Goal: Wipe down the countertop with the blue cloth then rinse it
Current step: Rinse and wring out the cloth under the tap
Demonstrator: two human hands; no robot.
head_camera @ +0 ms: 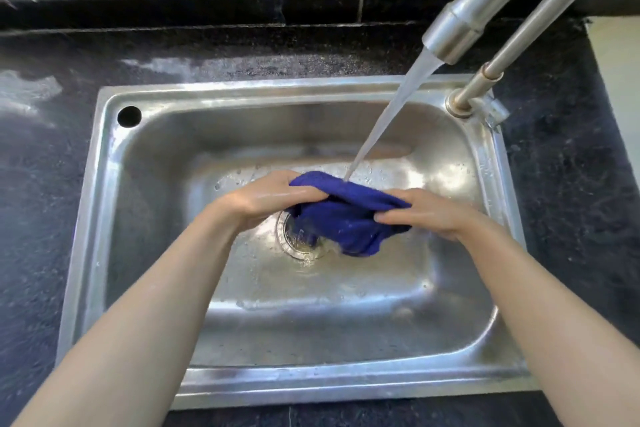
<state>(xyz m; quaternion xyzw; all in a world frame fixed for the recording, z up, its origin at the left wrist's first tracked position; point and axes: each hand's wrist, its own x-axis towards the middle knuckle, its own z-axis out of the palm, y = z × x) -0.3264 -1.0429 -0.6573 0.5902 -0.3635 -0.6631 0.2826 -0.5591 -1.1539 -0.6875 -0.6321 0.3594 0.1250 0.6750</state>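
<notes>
**Blue cloth under running water**

Both hands grip the blue cloth (346,215) over the sink (104,204) drain (299,243): left hand (266,201) clamped on its left end, right hand (426,215) on its right (fingers curled, apparently wringing). Water (391,107) from the faucet (485,7) strikes the cloth's far edge. The dark countertop (41,184) surrounds the sink.

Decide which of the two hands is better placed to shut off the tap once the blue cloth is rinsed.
Right, probably. The right hand grips the blue cloth on the side nearer the faucet base; the left hand would have to cross over. No handle is clearly visible.
</notes>
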